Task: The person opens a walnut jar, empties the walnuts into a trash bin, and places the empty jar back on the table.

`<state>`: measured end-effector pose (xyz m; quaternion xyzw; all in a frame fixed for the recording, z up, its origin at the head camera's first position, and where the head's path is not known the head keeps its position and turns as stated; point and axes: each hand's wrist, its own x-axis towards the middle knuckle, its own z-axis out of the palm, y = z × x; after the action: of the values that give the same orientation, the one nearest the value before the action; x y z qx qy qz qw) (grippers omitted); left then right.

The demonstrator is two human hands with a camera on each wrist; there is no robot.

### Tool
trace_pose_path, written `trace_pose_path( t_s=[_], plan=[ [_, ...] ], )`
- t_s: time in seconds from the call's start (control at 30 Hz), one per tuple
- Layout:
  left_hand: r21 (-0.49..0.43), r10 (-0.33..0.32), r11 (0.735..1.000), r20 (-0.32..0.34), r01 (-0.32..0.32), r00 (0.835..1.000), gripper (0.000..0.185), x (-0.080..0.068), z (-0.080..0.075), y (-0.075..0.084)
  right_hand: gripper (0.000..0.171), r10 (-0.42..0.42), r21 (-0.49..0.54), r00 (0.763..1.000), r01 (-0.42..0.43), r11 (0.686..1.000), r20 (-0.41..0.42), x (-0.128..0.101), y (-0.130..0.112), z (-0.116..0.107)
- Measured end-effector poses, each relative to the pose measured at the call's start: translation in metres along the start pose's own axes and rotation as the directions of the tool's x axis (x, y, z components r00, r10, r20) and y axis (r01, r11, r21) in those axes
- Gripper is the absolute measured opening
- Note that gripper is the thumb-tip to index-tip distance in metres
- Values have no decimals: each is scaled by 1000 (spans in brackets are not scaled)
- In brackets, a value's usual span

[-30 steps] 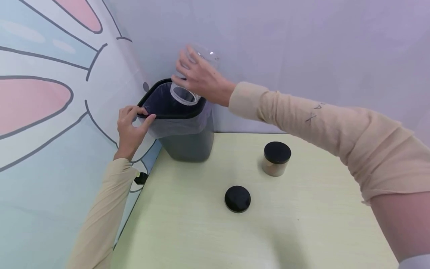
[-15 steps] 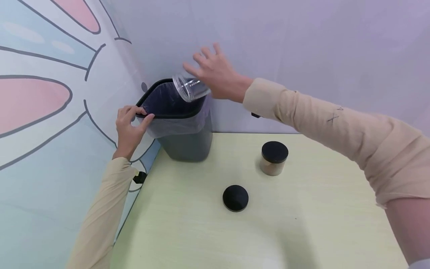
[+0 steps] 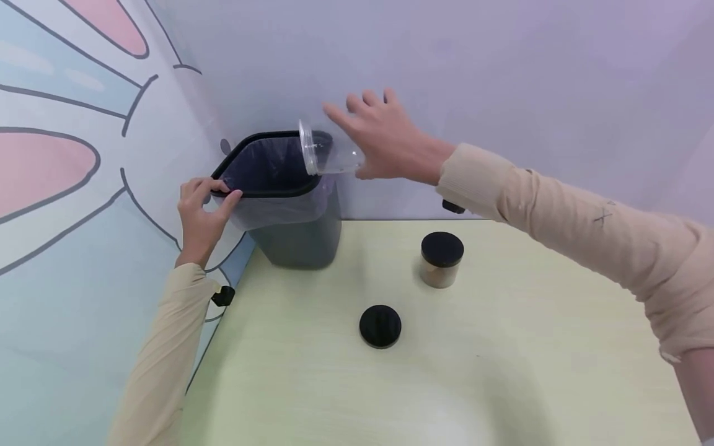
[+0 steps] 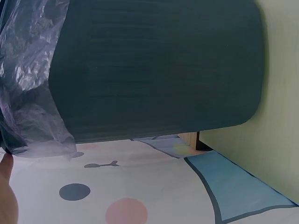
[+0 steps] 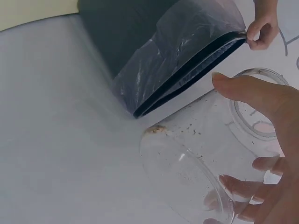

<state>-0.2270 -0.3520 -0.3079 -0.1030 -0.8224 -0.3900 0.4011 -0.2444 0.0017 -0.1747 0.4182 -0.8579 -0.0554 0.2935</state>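
Observation:
My right hand point(image 3: 385, 136) grips a clear plastic jar point(image 3: 334, 155), thumb on one side and fingers on the other. The jar lies almost level, its uncovered mouth pointing left above the right part of a dark grey trash bin point(image 3: 301, 244). Brown crumbs point(image 5: 159, 129) cling inside near its base in the right wrist view. My left hand point(image 3: 202, 217) pinches the bin's black rim at the near left corner, thumb outside and fingers over the edge. A translucent liner bag point(image 3: 279, 212) folds over that rim. The bin stands upright; its bottom inside is hidden.
On the pale table point(image 3: 312, 371) a loose black lid point(image 3: 380, 326) lies flat. Behind it to the right stands a jar with a black lid point(image 3: 442, 260) and brownish contents. A cartoon-printed wall point(image 3: 72, 248) borders the left, and a plain wall point(image 3: 502, 93) the back.
My right hand has drawn back to the right with the jar, turning it from mouth-down over the bin to nearly level. The left hand keeps its hold on the rim.

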Motion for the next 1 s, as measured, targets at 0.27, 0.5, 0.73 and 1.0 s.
trace_pose_path(
  t_s=[0.27,0.5,0.73,1.0],
  plan=[
    [-2,2,1000,-3,-2,1000,24,4,2,-4,101,74,80,996,-77,994,47,-29,6,0],
    [7,-9,1000,-11,9,1000,29,6,-1,-9,100,83,97,996,-85,992,23,-46,6,2],
    [6,-23,1000,-12,23,1000,28,5,0,-10,102,106,136,994,-105,985,-2,-63,5,4],
    [-21,-15,1000,-34,14,999,22,1,-3,11,102,156,231,988,-154,961,7,-85,1,3]
  ],
)
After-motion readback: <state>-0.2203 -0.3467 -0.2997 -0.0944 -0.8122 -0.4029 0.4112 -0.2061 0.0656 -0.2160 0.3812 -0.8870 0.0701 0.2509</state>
